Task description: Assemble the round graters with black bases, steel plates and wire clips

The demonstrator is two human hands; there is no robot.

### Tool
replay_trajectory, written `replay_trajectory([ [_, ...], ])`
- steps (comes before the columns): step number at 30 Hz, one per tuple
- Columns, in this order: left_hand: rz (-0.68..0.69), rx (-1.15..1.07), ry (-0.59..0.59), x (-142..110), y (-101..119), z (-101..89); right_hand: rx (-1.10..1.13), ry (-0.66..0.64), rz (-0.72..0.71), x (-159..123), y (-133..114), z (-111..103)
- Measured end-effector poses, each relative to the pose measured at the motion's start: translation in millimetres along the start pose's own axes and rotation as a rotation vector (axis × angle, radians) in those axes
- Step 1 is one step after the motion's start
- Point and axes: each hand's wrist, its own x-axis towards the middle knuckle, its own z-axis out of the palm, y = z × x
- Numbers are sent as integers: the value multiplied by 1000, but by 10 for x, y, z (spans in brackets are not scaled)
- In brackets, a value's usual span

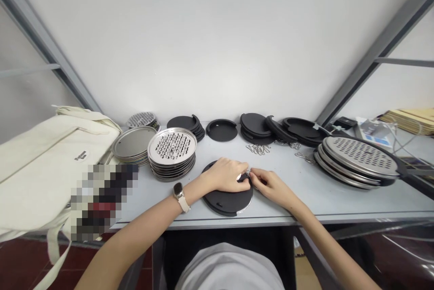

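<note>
In front of me a round black disc [219, 200] lies on the table, with a thin silvery rim showing at its lower right edge. My left hand [228, 175] rests over its upper part, fingers curled and closed around the right edge. Just off that edge, my right hand [269, 187] pinches a small bent wire piece [247, 173] between thumb and forefinger. The fingers hide most of the wire and where it meets the disc. More bent wire pieces [258, 149] lie loose beyond my right hand.
Stacked metal grater discs [172, 149] and plain metal discs [134, 143] stand left, near a cream bag [44, 168]. Black round trays [222, 130] line the wall. At right are a stack of grater plates [359, 159], cables and yellowish envelopes [410, 120].
</note>
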Motion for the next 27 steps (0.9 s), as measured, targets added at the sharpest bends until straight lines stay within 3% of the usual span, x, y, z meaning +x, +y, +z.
replay_trajectory([
  [4, -31, -5, -12, -2, 4, -18, -12, -3, 15, -6, -10, 2],
  [11, 67, 0, -29, -6, -31, -15, -14, 11, 18, -10, -41, -4],
  [27, 46, -24, -54, 5, -22, -24, 2, 17, 9, -19, -27, -5],
])
